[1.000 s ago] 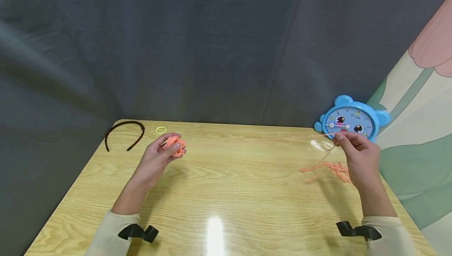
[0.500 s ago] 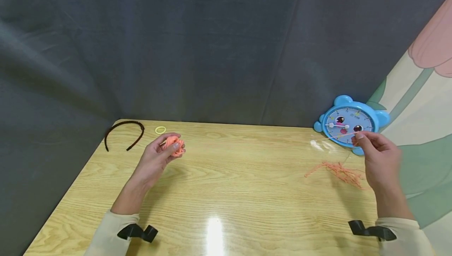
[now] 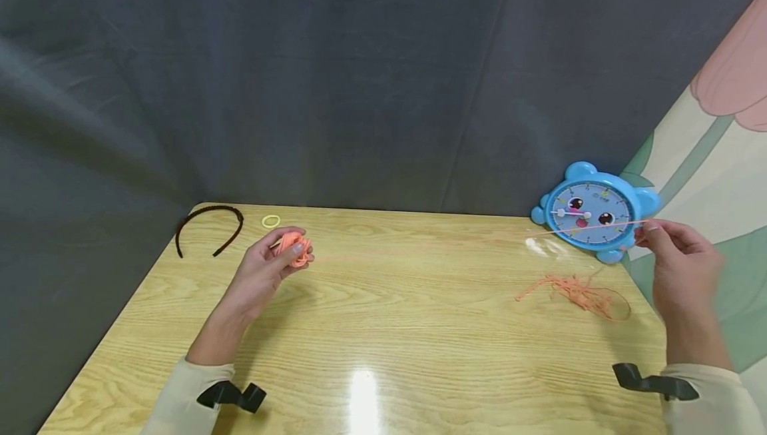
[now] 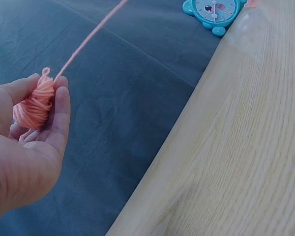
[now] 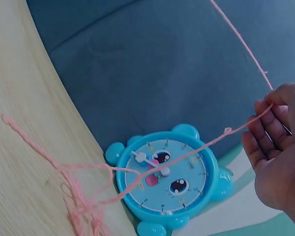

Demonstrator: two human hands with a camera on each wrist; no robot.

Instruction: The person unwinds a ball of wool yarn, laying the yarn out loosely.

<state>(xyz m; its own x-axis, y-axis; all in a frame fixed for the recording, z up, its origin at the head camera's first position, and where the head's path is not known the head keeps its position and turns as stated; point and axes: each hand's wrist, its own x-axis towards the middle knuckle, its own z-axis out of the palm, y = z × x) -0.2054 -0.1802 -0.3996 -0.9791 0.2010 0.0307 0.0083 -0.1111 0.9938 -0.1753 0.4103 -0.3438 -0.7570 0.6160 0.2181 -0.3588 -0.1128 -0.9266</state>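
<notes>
A small ball of coral yarn (image 3: 293, 249) is held between the thumb and fingers of my left hand (image 3: 263, 268), raised above the table. From the ball a single strand (image 4: 88, 40) runs off taut in the left wrist view. Far to the right, my right hand (image 3: 683, 268) pinches that strand between thumb and index finger, in front of the clock. Past the pinch, the yarn hangs down to a loose tangled heap of yarn (image 3: 581, 294) on the table; the right wrist view shows a tiny loop (image 5: 228, 131) on this hanging stretch.
A blue bear-shaped toy clock (image 3: 593, 212) leans at the back right of the wooden table (image 3: 407, 328). A dark headband (image 3: 210, 210) and a yellow ring (image 3: 271, 222) lie at the back left. A grey curtain (image 3: 359, 88) hangs behind.
My right hand has moved right, past the clock, drawing the strand along with it. The loose heap has shifted slightly and shows a wider loop. My left hand has stayed nearly still.
</notes>
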